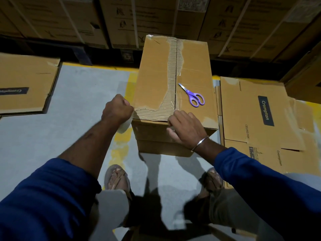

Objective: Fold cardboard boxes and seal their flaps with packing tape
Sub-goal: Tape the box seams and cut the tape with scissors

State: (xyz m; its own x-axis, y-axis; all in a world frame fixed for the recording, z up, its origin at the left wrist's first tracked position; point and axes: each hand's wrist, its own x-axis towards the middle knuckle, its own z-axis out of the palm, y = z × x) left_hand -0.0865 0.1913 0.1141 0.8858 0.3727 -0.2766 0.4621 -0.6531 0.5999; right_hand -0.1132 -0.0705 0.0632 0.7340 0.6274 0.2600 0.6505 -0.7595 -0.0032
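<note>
A tall brown cardboard box (156, 80) stands on the floor in front of me, its top flaps closed along a torn centre seam. My left hand (118, 109) grips a roll of clear packing tape (124, 125) at the box's near left corner. My right hand (186, 127) presses on the near front edge at the seam, fingers curled over the corner onto the front face. A thin strip of tape seems to run between the two hands along that edge. Purple-handled scissors (193, 96) lie on the right flap.
Flattened cartons lie on the grey floor at the left (24, 84) and the right (260, 115). Stacked printed cartons (156, 18) form a wall behind the box. Yellow floor lines (121, 136) run beside the box. My sandalled feet (117, 178) stand close to it.
</note>
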